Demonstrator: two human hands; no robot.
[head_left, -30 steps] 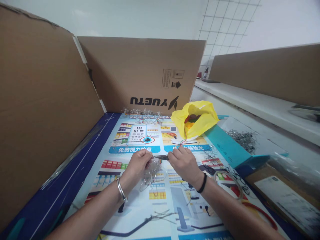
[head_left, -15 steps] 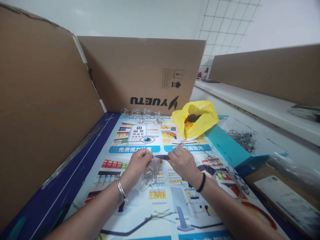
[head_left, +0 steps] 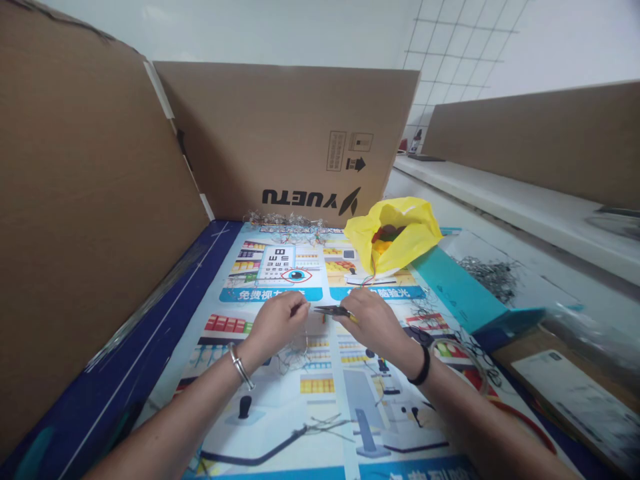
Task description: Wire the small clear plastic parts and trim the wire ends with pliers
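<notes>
My right hand [head_left: 373, 321] is wrapped round a pair of pliers [head_left: 331, 311] with dark, narrow jaws and a bit of yellow handle showing. The jaws point left and look slightly parted, close to my left fingertips. My left hand [head_left: 280, 321] is closed in a pinch on a thin wire piece that hangs in fine loops [head_left: 299, 350] below the fingers; its end at the fingertips is too small to make out. Both hands are above the middle of the printed poster sheet [head_left: 280, 427] that covers the table.
A yellow bag [head_left: 420, 230] with coloured contents stands at the back right. Tangled thin wire [head_left: 287, 220] lies along the back cardboard panel [head_left: 225, 133]. More dark wire bits [head_left: 490, 277] lie beyond a teal box flap [head_left: 455, 290]. Loose wires [head_left: 327, 425] lie in front; a tape roll [head_left: 467, 360] is right.
The plier jaws have parted a little and tilted, with the yellow handle now showing. My left hand has turned slightly, and the wire bundle under it shows less. The view has shifted slightly.
</notes>
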